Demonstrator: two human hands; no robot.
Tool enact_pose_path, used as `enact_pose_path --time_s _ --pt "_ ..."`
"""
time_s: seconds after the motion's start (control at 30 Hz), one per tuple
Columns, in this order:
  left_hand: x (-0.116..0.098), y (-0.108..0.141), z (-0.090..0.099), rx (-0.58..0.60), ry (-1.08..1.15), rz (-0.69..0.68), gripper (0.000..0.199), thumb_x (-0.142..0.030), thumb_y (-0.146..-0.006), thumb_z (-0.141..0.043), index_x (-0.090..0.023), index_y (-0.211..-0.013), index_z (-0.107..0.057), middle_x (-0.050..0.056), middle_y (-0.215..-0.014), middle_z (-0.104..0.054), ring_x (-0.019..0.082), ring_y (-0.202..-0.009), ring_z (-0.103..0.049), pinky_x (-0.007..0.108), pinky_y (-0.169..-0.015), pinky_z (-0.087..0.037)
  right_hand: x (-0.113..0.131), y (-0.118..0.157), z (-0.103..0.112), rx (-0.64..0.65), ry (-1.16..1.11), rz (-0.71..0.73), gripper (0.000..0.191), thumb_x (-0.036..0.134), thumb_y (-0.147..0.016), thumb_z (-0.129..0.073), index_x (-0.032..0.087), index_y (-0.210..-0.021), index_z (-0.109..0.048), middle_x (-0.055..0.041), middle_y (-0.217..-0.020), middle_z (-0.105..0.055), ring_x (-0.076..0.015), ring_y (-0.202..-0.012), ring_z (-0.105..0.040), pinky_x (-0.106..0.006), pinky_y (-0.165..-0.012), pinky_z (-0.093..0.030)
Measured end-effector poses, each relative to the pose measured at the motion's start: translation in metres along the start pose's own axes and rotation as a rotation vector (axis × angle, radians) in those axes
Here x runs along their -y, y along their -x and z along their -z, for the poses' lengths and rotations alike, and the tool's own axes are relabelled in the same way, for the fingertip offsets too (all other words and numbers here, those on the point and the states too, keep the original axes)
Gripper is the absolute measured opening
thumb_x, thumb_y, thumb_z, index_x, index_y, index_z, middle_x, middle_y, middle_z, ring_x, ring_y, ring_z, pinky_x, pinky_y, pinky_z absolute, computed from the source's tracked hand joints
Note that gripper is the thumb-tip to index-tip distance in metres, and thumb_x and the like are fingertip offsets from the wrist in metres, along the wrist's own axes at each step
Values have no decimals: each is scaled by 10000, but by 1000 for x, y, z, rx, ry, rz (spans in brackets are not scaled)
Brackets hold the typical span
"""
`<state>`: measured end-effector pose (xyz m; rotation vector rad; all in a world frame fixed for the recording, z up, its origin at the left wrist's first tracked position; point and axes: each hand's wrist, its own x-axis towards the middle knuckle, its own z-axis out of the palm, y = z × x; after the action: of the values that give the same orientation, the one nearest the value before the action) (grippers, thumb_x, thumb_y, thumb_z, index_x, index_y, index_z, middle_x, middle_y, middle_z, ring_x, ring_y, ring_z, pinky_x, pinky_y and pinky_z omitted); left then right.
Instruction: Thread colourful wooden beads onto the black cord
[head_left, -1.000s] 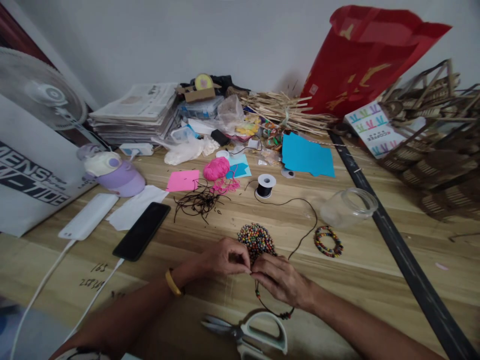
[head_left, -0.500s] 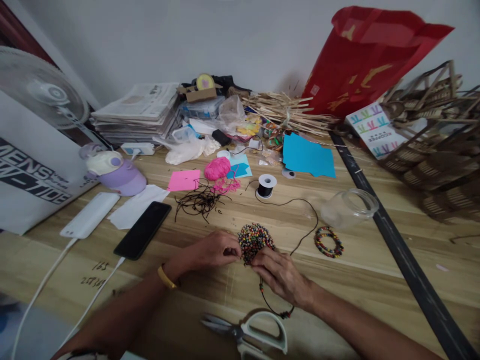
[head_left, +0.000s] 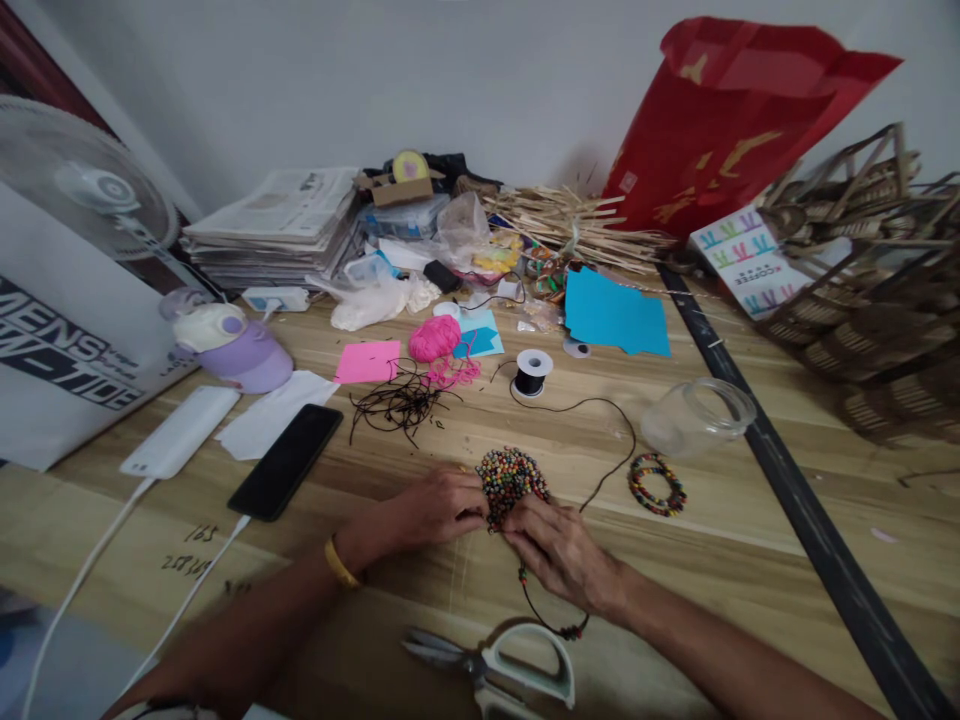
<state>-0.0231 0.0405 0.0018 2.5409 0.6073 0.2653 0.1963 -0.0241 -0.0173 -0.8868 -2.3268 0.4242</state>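
A pile of small multicoloured beads (head_left: pixel 513 472) lies on the table between my two hands. At its left edge is my left hand (head_left: pixel 439 508), palm down, with fingertips pressed together; anything between them is too small to make out. My right hand (head_left: pixel 562 550) covers the pile's lower right side, its fingers pinched on a thin black cord (head_left: pixel 525 592). Below that hand the cord hangs in a loop with a few beads and knots on it. A black line also runs from the hand up to a white spool of black cord (head_left: pixel 531 376).
Scissors (head_left: pixel 491 665) lie at the near edge. Right of the beads are a beaded bracelet (head_left: pixel 657 485) and a glass jar (head_left: pixel 697 416) on its side. Cut cord ends (head_left: pixel 401 400), pink yarn (head_left: pixel 435 338) and a phone (head_left: pixel 285 462) lie to the left.
My left hand has turned palm down, and its fingertips have come down and together beside the beads. The right hand stays almost where it was.
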Motion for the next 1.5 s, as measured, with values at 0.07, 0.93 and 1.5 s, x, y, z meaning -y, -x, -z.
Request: enact_pose_path --time_s 0.07,0.93,1.5 --pt "0 0 -1 -13 12 1 130 -175 -870 -546 -157 -799 -653 54 -797 -672 167 -789 -590 266 -772 -422 -1 0 0 6 -15 -4 94 153 -957 -432 175 -960 -523 -47 -847 -593 -154 -758 -575 -253 -634 -428" --pt "-8 -8 2 -63 670 281 171 -226 -739 -658 -86 -811 -725 83 -758 -715 134 -692 -620 208 -647 -463 -1 0 1 -22 -90 -23 79 139 -944 -438 182 -920 -500 -45 -819 -577 -151 -732 -543 -257 -618 -396" --pt "-9 -7 0 -59 661 267 171 -233 -749 -655 -95 -822 -724 73 -757 -713 129 -684 -618 201 -630 -455 -1 0 1 -30 -56 -14 92 150 -947 -426 184 -916 -505 -39 -803 -579 -149 -720 -551 -248 -603 -389"
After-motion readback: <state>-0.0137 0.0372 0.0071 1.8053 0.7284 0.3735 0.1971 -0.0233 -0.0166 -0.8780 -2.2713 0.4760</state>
